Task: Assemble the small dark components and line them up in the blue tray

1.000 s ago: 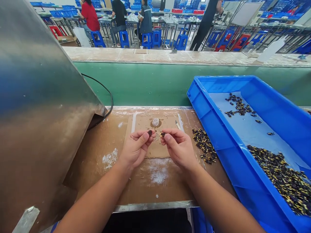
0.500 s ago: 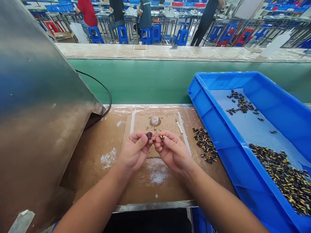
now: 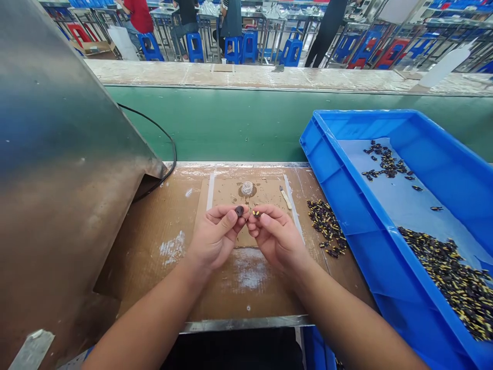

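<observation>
Between thumb and fingers of my left hand [image 3: 216,234] is a small dark rounded piece [image 3: 239,211]. My right hand [image 3: 280,234] pinches a small black-and-yellow piece [image 3: 256,214]. Both hands are closed and meet fingertip to fingertip above a cardboard sheet [image 3: 227,187] taped to the bench. Just beyond them stands a small clear container [image 3: 247,188] on a dark wet-looking ring. A small knife-like tool with a pale handle [image 3: 285,198] lies to its right. Right of my hands, a pile of similar black-and-yellow pieces [image 3: 326,223] rests on the bench.
A large blue bin [image 3: 358,203] at the right holds many more black-and-yellow pieces [image 3: 449,275]. A sloping metal housing [image 3: 73,169] fills the left, with a black cable [image 3: 162,128] behind it. A green panel [image 3: 231,121] bounds the back; people sit and stand beyond it.
The camera view has shifted slightly, so the scene sits a little higher. My right hand's piece has turned a little, its yellow tips now pointing more upward. Both hands keep their grip.
</observation>
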Motion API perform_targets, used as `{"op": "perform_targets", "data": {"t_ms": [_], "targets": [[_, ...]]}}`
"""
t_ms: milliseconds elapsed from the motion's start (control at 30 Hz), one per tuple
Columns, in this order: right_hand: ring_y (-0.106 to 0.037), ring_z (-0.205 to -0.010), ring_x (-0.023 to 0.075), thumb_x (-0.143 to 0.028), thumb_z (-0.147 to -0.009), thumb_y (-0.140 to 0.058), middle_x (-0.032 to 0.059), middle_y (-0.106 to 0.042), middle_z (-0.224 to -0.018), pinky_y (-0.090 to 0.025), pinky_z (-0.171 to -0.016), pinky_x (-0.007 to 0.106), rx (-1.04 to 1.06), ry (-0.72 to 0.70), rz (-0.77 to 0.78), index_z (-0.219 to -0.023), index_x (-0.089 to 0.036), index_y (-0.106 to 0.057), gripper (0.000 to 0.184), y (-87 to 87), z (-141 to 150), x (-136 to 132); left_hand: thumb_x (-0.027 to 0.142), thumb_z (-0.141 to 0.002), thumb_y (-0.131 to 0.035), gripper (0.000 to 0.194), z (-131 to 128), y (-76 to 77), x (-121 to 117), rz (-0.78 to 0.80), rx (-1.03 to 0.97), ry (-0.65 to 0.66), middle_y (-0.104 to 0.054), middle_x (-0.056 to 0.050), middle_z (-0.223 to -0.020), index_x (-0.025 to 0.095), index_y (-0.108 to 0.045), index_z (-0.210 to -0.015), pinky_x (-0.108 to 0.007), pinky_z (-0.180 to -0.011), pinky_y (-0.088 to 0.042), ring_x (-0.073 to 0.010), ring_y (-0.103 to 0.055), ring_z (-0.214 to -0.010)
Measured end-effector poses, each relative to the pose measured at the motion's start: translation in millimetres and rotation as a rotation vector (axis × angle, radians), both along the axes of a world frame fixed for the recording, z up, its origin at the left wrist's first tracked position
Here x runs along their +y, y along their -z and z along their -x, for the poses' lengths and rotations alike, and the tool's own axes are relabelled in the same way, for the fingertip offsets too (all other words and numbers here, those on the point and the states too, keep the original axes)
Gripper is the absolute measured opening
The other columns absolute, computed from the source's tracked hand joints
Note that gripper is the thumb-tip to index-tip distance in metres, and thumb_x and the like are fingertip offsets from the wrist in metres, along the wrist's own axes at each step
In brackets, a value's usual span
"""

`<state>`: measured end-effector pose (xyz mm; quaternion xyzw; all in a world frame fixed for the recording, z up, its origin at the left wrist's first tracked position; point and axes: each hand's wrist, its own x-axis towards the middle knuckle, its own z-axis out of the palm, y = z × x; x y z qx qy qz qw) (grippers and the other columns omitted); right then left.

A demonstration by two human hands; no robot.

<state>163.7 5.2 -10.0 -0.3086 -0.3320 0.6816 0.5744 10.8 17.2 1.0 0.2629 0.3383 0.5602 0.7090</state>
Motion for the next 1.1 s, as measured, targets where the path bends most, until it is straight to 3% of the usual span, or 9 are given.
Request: {"op": "perform_targets", "data": {"t_ms": [167, 300, 600, 800, 933, 1100], "targets": [[-0.075, -0.088, 0.0178, -0.030, -0.088, -0.084, 0.0023, -0.081, -0.099, -0.065, -0.087, 0.039, -0.285, 0.233, -0.258, -0.101, -0.031, -0.081, 0.014, -7.6, 0, -10, 0.037, -0.060, -0.103, 0.031, 0, 3.4, 1, 0.035, 0.011, -0.039, -0.081, -0.003, -0.094, 0.022, -0.079, -0.074, -0.022, -0.077, -0.062, -0.0097, -0.069, -0.071], [-0.077, -0.094, 0.0200, -0.025, -0.089, -0.082, 0.0026, -0.081, -0.103, -0.067, -0.088, 0.042, -0.399, 0.331, -0.361, -0.104, -0.032, -0.081, 0.017, -9.1, 1, -12, 0.042, -0.058, -0.103, 0.034, 0, 4.9, 2, 0.002, 0.052, -0.045, -0.081, -0.003, -0.093, 0.023, -0.080, -0.074, -0.023, -0.078, -0.062, -0.0113, -0.071, -0.076], [-0.077, -0.101, 0.0227, -0.020, -0.091, -0.080, 0.0019, -0.081, -0.108, -0.065, -0.095, 0.048, -0.590, 0.372, -0.503, -0.111, -0.037, -0.082, 0.026, -5.3, -4, -8, 0.037, -0.059, -0.103, 0.029, -2, 2.3, 2, -0.041, 0.044, -0.046, -0.082, -0.002, -0.089, 0.025, -0.082, -0.073, -0.021, -0.077, -0.060, -0.0109, -0.072, -0.076], [-0.077, -0.102, 0.0235, -0.022, -0.092, -0.080, 0.0016, -0.082, -0.110, -0.065, -0.095, 0.049, -0.605, 0.357, -0.484, -0.111, -0.037, -0.081, 0.025, -5.3, -4, -9, 0.039, -0.059, -0.103, 0.030, -1, 1.2, 2, -0.062, 0.082, -0.048, -0.082, -0.005, -0.092, 0.025, -0.082, -0.074, -0.030, -0.087, -0.063, -0.0169, -0.076, -0.084], [-0.078, -0.100, 0.0222, -0.020, -0.092, -0.079, 0.0010, -0.082, -0.109, -0.066, -0.092, 0.045, -0.654, 0.365, -0.513, -0.111, -0.036, -0.082, 0.025, -10.2, -5, -8, 0.037, -0.061, -0.102, 0.027, -1, 1.7, 3, -0.094, 0.073, -0.037, -0.082, -0.006, -0.093, 0.024, -0.083, -0.076, -0.029, -0.088, -0.064, -0.0162, -0.076, -0.083], [-0.079, -0.096, 0.0202, -0.016, -0.093, -0.076, -0.0003, -0.083, -0.106, -0.068, -0.089, 0.040, -0.846, 0.391, -0.660, -0.110, -0.034, -0.082, 0.025, -18.5, -12, -3, 0.033, -0.065, -0.101, 0.024, 0, 3.8, 5, -0.136, 0.104, -0.048, -0.083, -0.006, -0.093, 0.023, -0.084, -0.078, -0.025, -0.088, -0.064, -0.0145, -0.077, -0.083]]}}
